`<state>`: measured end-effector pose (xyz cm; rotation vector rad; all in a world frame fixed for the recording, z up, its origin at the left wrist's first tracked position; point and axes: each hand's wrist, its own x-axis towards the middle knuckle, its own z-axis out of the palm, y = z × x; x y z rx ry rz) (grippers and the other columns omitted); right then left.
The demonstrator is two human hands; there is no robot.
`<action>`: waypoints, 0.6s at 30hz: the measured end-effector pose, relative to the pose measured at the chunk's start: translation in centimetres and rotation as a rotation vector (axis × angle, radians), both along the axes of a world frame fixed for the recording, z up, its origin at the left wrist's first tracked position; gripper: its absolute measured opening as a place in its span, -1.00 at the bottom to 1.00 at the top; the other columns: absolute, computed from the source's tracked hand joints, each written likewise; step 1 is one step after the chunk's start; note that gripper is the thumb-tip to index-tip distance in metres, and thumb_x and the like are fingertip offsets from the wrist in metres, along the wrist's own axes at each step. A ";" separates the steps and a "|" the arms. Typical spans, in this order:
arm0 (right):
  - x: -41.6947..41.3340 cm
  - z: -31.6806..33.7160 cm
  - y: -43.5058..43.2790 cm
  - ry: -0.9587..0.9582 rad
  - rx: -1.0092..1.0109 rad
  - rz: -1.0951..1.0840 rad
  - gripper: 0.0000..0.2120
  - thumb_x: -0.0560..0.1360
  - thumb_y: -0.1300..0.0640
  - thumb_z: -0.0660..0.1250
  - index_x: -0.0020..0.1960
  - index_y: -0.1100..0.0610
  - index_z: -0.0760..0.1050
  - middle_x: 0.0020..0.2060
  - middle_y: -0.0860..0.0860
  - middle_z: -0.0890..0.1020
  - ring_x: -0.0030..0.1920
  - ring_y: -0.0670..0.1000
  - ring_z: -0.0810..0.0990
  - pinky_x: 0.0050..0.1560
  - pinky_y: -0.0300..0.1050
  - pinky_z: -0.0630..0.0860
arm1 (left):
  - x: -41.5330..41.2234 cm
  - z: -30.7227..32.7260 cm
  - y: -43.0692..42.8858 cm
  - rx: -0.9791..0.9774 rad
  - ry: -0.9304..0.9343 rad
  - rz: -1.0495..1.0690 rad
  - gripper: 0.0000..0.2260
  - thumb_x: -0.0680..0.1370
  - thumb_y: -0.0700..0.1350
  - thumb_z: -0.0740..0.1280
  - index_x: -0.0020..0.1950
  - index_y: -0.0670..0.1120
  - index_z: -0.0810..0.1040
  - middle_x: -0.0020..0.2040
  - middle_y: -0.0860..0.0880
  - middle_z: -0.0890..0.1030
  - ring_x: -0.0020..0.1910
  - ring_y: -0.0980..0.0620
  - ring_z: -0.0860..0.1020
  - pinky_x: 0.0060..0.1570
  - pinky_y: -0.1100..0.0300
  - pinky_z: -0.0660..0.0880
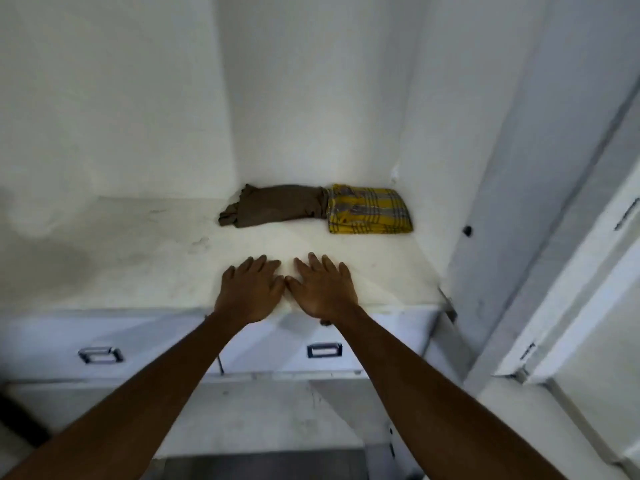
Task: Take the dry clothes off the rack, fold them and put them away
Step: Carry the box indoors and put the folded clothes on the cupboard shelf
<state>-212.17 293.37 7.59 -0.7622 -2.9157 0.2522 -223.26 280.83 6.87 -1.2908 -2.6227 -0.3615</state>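
Observation:
My left hand [251, 289] and my right hand [323, 287] lie palm down, side by side, fingers spread, near the front edge of a white cupboard shelf [138, 265]. Under them is what looks like a white folded cloth [346, 247], hard to tell apart from the shelf. Neither hand grips anything. At the back of the shelf lies a folded brown garment [273, 204], and touching its right end is a folded yellow checked cloth [370, 209] against the right wall.
Below the shelf are two white drawers with metal handles [100, 355] [324, 350]. The cupboard's open door [554, 237] stands at the right. White walls close in the shelf at the back and on both sides.

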 end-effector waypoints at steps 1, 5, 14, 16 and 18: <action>2.0 -0.5 -0.6 0.058 0.042 0.013 -0.41 0.65 -0.25 -0.14 0.61 -0.05 0.11 0.61 0.05 0.13 0.60 0.15 0.07 0.54 0.23 -0.03 | 2.2 -0.6 -0.6 0.062 0.067 0.002 -0.50 0.62 0.14 -0.03 0.44 0.00 0.46 0.45 -0.11 0.44 0.43 -0.16 0.39 0.34 -0.16 0.31; 12.7 -5.3 -3.1 0.339 0.128 0.162 -0.44 0.51 -0.07 0.22 0.49 0.03 0.38 0.52 0.14 0.34 0.50 0.23 0.31 0.39 0.23 0.29 | 13.5 -5.9 -3.2 0.246 0.077 -0.046 -0.54 0.51 0.07 0.31 0.37 -0.06 0.50 0.40 -0.16 0.48 0.39 -0.24 0.42 0.22 -0.20 0.43; 39.9 -27.0 -4.2 -0.138 -0.577 -0.183 -0.66 0.51 0.13 0.38 0.28 0.05 0.55 0.34 0.09 0.45 0.34 0.16 0.42 0.34 -0.02 0.40 | 34.0 -26.6 -8.2 -0.153 -0.793 -0.169 -0.70 0.40 0.00 0.34 0.05 -0.09 0.66 0.07 -0.10 0.57 0.06 -0.10 0.58 0.15 0.17 0.46; 44.2 -30.7 -4.9 -0.285 -0.741 -0.297 -0.70 0.51 0.12 0.41 0.24 0.05 0.58 0.27 0.09 0.55 0.29 0.12 0.52 0.27 -0.13 0.42 | 36.6 -30.0 -9.4 -0.310 -0.922 -0.167 -0.69 0.48 -0.03 0.40 0.19 -0.10 0.60 0.16 -0.11 0.52 0.15 -0.09 0.54 0.23 0.08 0.46; 47.1 -33.4 -6.1 -0.425 -0.819 -0.354 -0.64 0.51 0.09 0.42 0.30 0.05 0.55 0.31 0.07 0.55 0.31 0.07 0.52 0.25 -0.16 0.41 | 38.6 -32.6 -10.4 -0.527 -1.008 -0.194 -0.56 0.52 -0.03 0.42 0.37 -0.06 0.46 0.29 -0.08 0.43 0.28 -0.07 0.46 0.31 0.09 0.41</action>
